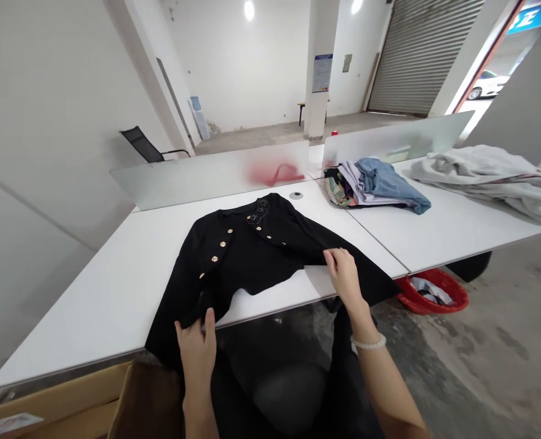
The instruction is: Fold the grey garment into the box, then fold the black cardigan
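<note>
Two hands hold a black jacket spread on a white surface.

The white surface (92, 286) stretches ahead of both hands. The black jacket (252, 250) lies flat on it, between and beyond them, with its lower edge hanging over the near rim. Well past the right hand, a grey cloth (490, 177) and a stack of folded clothes (375, 183) lie on the surface, and a red basket (435, 296) sits on the floor to that hand's right. The left hand (197, 350) pinches the jacket's hem at the rim, thumb on top. The right hand (343, 274) grips a sleeve edge with curled fingers. Gold buttons (214, 259) run beyond the left hand.
</note>
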Tool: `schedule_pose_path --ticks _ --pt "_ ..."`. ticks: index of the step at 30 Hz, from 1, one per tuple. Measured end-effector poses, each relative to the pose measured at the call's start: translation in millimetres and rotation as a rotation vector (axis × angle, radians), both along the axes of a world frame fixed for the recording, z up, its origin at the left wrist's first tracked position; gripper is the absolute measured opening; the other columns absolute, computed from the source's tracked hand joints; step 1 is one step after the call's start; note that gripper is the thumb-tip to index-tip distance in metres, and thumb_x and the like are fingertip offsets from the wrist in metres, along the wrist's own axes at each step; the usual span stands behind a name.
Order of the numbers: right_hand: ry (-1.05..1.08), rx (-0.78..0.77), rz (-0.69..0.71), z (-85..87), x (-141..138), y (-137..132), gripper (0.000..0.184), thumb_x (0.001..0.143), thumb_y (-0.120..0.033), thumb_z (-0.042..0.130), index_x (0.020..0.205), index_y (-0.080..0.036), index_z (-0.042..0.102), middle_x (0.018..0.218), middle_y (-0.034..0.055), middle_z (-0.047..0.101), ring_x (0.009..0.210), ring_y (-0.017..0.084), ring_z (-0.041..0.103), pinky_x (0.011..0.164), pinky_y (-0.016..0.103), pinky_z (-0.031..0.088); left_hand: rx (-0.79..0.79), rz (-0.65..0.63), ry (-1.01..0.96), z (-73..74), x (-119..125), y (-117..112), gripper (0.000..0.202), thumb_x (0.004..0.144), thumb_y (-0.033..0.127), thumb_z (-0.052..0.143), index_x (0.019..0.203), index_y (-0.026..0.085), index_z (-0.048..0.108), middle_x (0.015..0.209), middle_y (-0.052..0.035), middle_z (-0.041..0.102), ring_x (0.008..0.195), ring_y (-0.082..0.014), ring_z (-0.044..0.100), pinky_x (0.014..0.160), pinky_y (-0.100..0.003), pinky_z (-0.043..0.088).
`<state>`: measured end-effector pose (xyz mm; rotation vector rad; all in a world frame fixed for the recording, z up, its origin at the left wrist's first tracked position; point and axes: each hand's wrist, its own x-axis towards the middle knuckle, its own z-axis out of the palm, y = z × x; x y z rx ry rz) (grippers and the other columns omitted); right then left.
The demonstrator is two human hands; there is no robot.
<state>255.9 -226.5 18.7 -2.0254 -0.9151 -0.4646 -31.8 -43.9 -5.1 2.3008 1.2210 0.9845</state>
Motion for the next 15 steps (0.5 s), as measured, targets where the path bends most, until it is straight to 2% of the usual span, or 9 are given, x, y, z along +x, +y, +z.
schedule_pose_path --ticks 3,5,7,9,10,12,14,15 --pt "0.098 0.175 0.069 27.4 -19.5 20.8 0.033 0.096 -0.041 0.034 0.084 -0.023 0.058 0.078 0.0069 0.064 0.074 0.022 0.06 0.073 0.035 0.05 0.032 -0.009 0.019 6.8 18.4 0.2 0.055 0.087 0.054 0.038 0.121 0.015 0.057 0.133 -0.0139 0.053 0.134 -0.0308 0.034 0.113 -0.051 0.024" --pt "0.141 0.183 0.229 29.8 -33.9 32.3 0.031 0.096 -0.039 0.034 0.096 -0.021 0.059 0.085 0.0059 0.066 0.079 0.019 0.063 0.074 0.031 0.05 0.049 0.036 0.015 1.7 25.4 0.0 0.059 0.087 0.053 0.035 0.119 0.01 0.058 0.131 -0.0178 0.054 0.132 -0.0322 0.037 0.112 -0.05 0.026" --pt "0.107 0.05 0.413 16.7 -45.0 37.1 0.03 0.096 -0.037 0.037 0.112 -0.021 0.057 0.103 0.0077 0.066 0.098 0.02 0.062 0.087 0.035 0.048 0.007 0.131 -0.002 -7.7 22.7 4.4 0.06 0.088 0.05 0.03 0.112 0.006 0.062 0.121 -0.0219 0.059 0.126 -0.034 0.045 0.108 -0.05 0.032" --pt "0.006 -0.148 0.494 -7.7 -50.6 34.3 0.036 0.094 -0.037 0.042 0.125 -0.021 0.052 0.128 0.0119 0.056 0.123 0.026 0.049 0.101 0.046 0.039 -0.082 0.257 -0.023 -14.9 11.1 14.8 0.058 0.088 0.048 0.03 0.105 0.004 0.063 0.108 -0.0239 0.065 0.116 -0.0355 0.053 0.101 -0.051 0.04" --pt "-0.042 -0.227 0.471 -21.5 -51.1 31.0 0.04 0.093 -0.037 0.044 0.129 -0.021 0.05 0.137 0.0141 0.048 0.131 0.029 0.04 0.104 0.052 0.034 -0.118 0.318 -0.034 -15.6 3.8 21.3 0.056 0.088 0.047 0.031 0.103 0.004 0.064 0.102 -0.0243 0.066 0.111 -0.0362 0.057 0.096 -0.051 0.043" --pt "-0.082 -0.299 0.333 -45.9 -47.7 23.0 0.048 0.093 -0.036 0.044 0.137 -0.019 0.043 0.148 0.0173 0.033 0.137 0.032 0.027 0.106 0.057 0.028 -0.147 0.415 -0.055 -9.1 -8.3 33.0 0.054 0.088 0.046 0.033 0.102 0.003 0.063 0.094 -0.0249 0.067 0.103 -0.0379 0.061 0.089 -0.053 0.047" --pt "-0.061 -0.304 0.156 -60.5 -39.3 16.0 0.052 0.093 -0.035 0.044 0.141 -0.017 0.038 0.149 0.0186 0.028 0.138 0.034 0.026 0.106 0.059 0.027 -0.131 0.463 -0.074 6.7 -10.5 37.7 0.055 0.088 0.046 0.032 0.105 0.002 0.061 0.094 -0.0258 0.067 0.1 -0.0396 0.062 0.085 -0.055 0.047" --pt "-0.044 -0.309 0.086 -63.6 -33.8 13.3 0.052 0.092 -0.034 0.045 0.141 -0.016 0.039 0.148 0.0189 0.032 0.136 0.034 0.029 0.105 0.059 0.028 -0.106 0.445 -0.089 16.3 -6.6 36.1 0.055 0.089 0.046 0.032 0.107 0.003 0.061 0.096 -0.0253 0.067 0.1 -0.0392 0.062 0.085 -0.055 0.047"
